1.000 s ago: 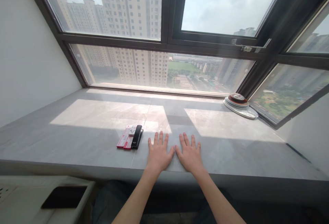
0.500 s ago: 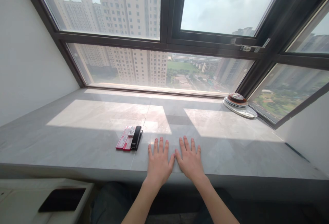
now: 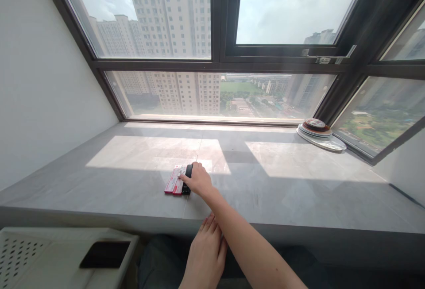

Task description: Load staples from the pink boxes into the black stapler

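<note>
My right hand (image 3: 198, 178) reaches across to a black stapler (image 3: 186, 188) on the sill. Its thumb lies on the near-left side and the fingers wrap the far side, closed round the stapler, which still rests on the surface. Beside the stapler, touching or almost touching it, are small pink-and-white boxes (image 3: 173, 182), lying flat. My left hand (image 3: 206, 242) is at the sill's front edge with its fingers stretched out, holding nothing I can see. The right forearm passes over and hides part of its fingers.
The grey stone sill (image 3: 282, 200) runs below the window frame (image 3: 215, 66). A stack of plates (image 3: 318, 135) stands in the far right corner. At lower left, a dark phone-like slab (image 3: 105, 254) lies on a pale plastic surface (image 3: 59, 258) with holes.
My right hand has left its flat place on the sill and moved left onto the stapler. My left hand has drawn back to the front edge. The view has shifted slightly.
</note>
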The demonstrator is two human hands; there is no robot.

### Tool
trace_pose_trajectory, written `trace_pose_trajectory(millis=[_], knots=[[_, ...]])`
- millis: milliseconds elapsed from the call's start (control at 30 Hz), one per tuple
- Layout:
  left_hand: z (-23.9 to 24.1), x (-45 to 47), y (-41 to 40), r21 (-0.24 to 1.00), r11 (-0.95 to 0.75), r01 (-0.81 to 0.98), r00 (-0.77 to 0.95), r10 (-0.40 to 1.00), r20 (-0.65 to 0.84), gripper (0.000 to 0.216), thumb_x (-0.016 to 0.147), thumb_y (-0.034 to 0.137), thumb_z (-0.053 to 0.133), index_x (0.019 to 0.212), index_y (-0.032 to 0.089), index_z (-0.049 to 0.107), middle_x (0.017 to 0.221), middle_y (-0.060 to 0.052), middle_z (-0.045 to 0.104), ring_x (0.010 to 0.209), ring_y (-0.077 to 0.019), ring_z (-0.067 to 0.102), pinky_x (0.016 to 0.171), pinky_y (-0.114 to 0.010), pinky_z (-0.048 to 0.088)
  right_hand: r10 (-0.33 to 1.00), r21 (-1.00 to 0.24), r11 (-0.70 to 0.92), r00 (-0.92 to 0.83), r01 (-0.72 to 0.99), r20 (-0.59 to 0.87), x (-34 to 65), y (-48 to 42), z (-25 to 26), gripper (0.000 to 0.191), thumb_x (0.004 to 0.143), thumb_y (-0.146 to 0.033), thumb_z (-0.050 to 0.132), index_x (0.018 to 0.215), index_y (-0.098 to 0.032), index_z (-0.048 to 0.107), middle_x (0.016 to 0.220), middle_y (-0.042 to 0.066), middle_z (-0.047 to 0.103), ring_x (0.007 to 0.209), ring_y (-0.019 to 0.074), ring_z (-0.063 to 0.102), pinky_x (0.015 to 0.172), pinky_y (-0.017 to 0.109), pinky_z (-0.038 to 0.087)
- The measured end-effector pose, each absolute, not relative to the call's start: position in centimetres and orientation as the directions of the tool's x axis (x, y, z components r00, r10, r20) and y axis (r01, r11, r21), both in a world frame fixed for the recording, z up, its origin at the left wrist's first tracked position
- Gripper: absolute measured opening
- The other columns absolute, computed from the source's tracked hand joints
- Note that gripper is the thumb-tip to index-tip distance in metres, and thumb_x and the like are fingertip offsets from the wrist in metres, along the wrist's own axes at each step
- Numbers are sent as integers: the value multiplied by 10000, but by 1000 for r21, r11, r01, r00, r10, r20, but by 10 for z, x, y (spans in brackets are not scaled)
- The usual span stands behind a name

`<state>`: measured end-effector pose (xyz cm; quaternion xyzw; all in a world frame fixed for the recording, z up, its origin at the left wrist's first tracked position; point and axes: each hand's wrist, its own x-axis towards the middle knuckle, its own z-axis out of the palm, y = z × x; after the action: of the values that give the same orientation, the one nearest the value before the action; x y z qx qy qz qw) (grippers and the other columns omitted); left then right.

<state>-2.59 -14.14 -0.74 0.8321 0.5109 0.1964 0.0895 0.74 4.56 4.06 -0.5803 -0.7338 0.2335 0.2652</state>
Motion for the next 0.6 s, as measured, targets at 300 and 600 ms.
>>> trace_pose_trajectory(millis=[300,600], knots=[[15,-23,-105,435,-277,857,119,927,356,365,1030,342,387,1280,303,651,1207,-61,683,1134,-259,617,939,-430,541,935,-573,351,-306,741,178,150,9,55,498,835,-210,590,1323,-289,645,1154,48,652,1060,225,601,910,293,437],[-5,17,-65,192,-395,898,330,896,298,483,1036,403,340,1506,346,433,1599,-20,392,1501,-316,263,1221,-615,159,939,-740,207,82,640,334,150,-18,37,247,834,-378,676,1044,-257,722,1090,30,726,1072,240,635,1185,469,264]])
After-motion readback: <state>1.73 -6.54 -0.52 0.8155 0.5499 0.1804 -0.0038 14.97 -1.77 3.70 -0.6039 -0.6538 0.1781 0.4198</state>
